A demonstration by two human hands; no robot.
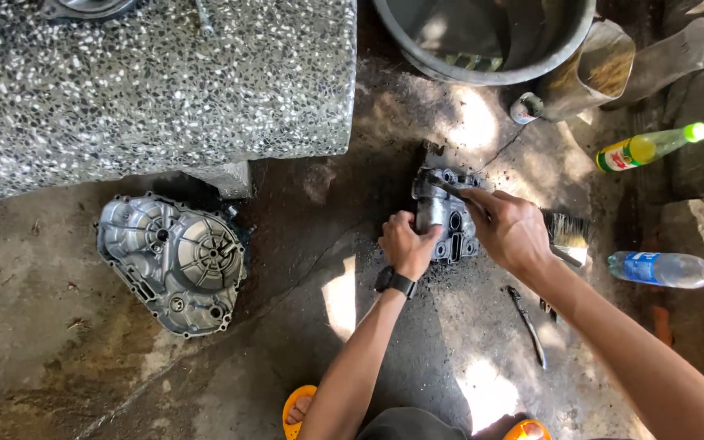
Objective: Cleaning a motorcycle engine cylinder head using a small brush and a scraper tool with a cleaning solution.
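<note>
Oily concrete floor (327,244), left hand (407,244) fingers gripping engine part (447,220), right hand (513,232) fingers pinching tool (443,186) atop it

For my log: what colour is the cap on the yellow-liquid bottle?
Bright green cap on the yellow-liquid bottle, head view.

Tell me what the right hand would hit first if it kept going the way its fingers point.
The right hand points up-left, so it would probably first meet the grey metal part it already touches; depth is unclear.
</note>
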